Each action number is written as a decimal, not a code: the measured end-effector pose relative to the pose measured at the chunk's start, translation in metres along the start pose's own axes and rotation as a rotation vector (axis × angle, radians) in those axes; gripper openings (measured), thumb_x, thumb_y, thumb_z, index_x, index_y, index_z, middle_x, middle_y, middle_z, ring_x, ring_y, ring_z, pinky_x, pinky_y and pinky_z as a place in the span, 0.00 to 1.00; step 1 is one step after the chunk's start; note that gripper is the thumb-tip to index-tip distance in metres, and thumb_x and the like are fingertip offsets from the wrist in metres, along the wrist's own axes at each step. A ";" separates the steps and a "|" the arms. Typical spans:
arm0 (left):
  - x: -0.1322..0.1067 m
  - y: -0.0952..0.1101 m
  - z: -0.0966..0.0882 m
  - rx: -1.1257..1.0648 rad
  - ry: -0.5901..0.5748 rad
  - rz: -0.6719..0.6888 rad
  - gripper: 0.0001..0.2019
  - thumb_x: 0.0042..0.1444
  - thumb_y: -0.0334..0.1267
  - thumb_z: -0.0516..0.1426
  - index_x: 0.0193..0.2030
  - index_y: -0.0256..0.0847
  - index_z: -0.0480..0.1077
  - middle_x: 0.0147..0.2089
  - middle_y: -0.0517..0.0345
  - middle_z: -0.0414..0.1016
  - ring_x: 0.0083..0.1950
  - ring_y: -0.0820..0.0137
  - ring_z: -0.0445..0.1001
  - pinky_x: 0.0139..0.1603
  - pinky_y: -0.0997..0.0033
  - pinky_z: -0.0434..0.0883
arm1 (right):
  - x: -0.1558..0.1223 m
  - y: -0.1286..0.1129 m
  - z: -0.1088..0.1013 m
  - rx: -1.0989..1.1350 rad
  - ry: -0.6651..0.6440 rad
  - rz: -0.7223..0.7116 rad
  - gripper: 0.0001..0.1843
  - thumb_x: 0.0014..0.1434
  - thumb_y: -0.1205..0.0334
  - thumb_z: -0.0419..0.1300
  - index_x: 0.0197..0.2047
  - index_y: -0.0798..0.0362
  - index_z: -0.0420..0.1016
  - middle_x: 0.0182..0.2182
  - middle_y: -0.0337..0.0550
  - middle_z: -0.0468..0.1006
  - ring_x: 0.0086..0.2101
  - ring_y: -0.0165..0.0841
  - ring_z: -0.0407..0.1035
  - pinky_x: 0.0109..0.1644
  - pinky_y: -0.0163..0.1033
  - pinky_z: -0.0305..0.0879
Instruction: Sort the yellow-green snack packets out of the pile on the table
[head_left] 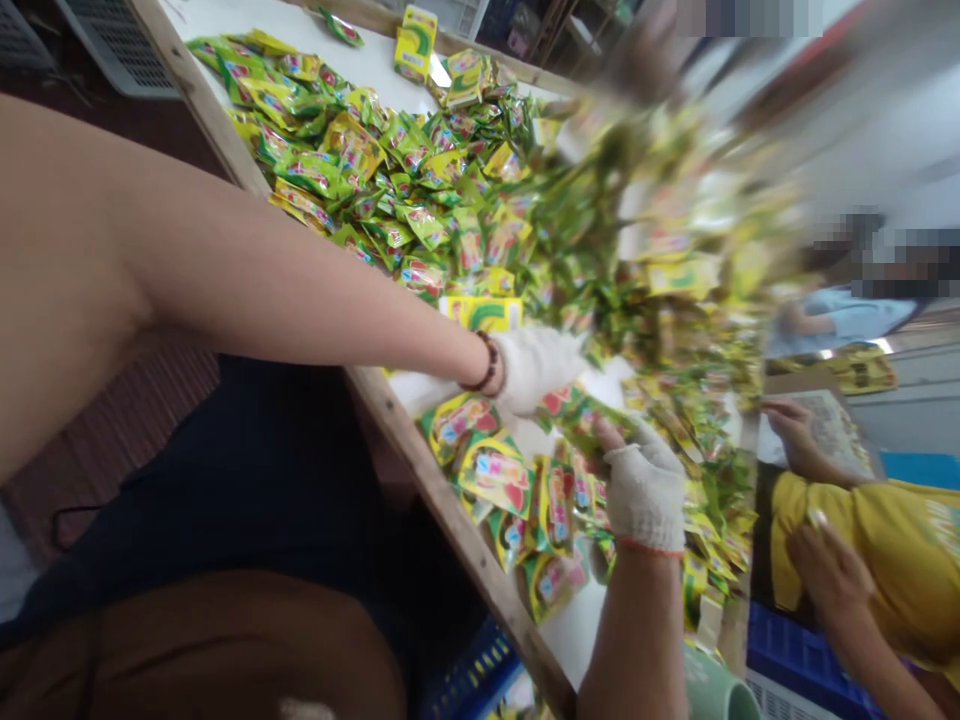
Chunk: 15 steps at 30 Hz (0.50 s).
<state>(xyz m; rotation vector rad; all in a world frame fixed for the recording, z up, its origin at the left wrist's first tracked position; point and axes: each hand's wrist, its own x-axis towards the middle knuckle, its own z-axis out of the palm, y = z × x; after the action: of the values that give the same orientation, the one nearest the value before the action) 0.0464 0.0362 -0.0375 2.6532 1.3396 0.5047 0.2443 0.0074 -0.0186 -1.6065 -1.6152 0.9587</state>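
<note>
My left hand [541, 366], in a white glove with a dark bead bracelet at the wrist, reaches over a heap of small shiny green and yellow packets [409, 145]. Motion smears its fingers, so their grip is unclear. Close in front of it, my right hand [643, 485] wears a white glove with an orange hem and bare fingertips. Its thumb and fingers are closed on a green packet [589, 420]. Bigger yellow-green packets [495, 475] with red fruit pictures lie near the wooden edge, below my left hand. A yellow box [484, 314] is beside my left wrist.
A wooden rim [427, 480] borders the white table. Another yellow box [415, 45] stands at its far end. A co-worker in a yellow shirt [885, 560] is at the right. Below are a blue crate [472, 675] and a pale green container [712, 685].
</note>
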 end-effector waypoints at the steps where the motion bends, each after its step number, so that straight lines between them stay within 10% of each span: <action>1: -0.001 0.000 0.000 0.006 -0.001 0.030 0.26 0.44 0.46 0.61 0.50 0.35 0.68 0.49 0.37 0.70 0.47 0.51 0.69 0.43 0.54 0.68 | 0.001 0.002 -0.002 0.015 -0.033 0.026 0.17 0.47 0.51 0.67 0.34 0.54 0.76 0.18 0.32 0.69 0.16 0.23 0.58 0.17 0.28 0.54; 11: 0.008 -0.001 0.000 -0.137 -0.057 0.012 0.31 0.39 0.43 0.64 0.54 0.45 0.67 0.52 0.47 0.69 0.53 0.50 0.66 0.52 0.54 0.63 | 0.006 0.010 -0.016 0.184 -0.161 0.170 0.11 0.45 0.56 0.65 0.31 0.53 0.76 0.19 0.34 0.67 0.15 0.23 0.50 0.15 0.30 0.47; 15: 0.010 -0.002 0.002 -0.123 -0.059 0.092 0.30 0.40 0.41 0.63 0.54 0.42 0.67 0.50 0.45 0.71 0.51 0.49 0.68 0.51 0.51 0.64 | 0.005 0.004 -0.015 0.055 -0.029 0.064 0.08 0.45 0.57 0.65 0.27 0.53 0.75 0.17 0.33 0.62 0.16 0.24 0.52 0.16 0.31 0.50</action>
<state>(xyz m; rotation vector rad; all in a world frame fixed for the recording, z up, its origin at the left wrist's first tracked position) 0.0508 0.0453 -0.0376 2.6162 1.1365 0.4985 0.2587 0.0134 -0.0143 -1.6220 -1.5509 1.0550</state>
